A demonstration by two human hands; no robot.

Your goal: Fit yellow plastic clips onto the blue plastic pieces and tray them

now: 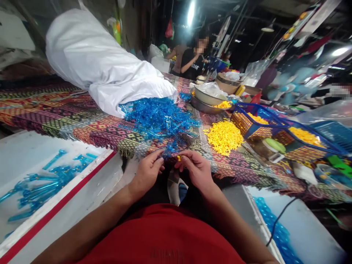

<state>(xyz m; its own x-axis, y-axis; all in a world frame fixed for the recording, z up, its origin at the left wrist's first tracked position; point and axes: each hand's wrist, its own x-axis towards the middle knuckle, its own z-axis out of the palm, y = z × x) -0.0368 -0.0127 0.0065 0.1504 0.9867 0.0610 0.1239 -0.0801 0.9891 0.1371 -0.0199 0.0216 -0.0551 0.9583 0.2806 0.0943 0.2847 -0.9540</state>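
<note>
left hand [147, 172]: pinching blue plastic piece [170, 148] | right hand [195, 170]: gripping yellow piece [179, 158], partly hidden

The only view rides on the person's head, above the chest, and faces forward and down over the tabletop [63, 117], which is covered in woven patterned cloth. The red shirt [162, 234] fills the bottom edge, so the lens looks down close past the body. The left hand [147, 173] and right hand [194, 169] sit very near the lens, at the tabletop's near edge, in the lower centre. The wide lens bends the scene: the tabletop stretches away toward the top of the frame, and another person [192, 58] beyond its far end appears small and well away
</note>
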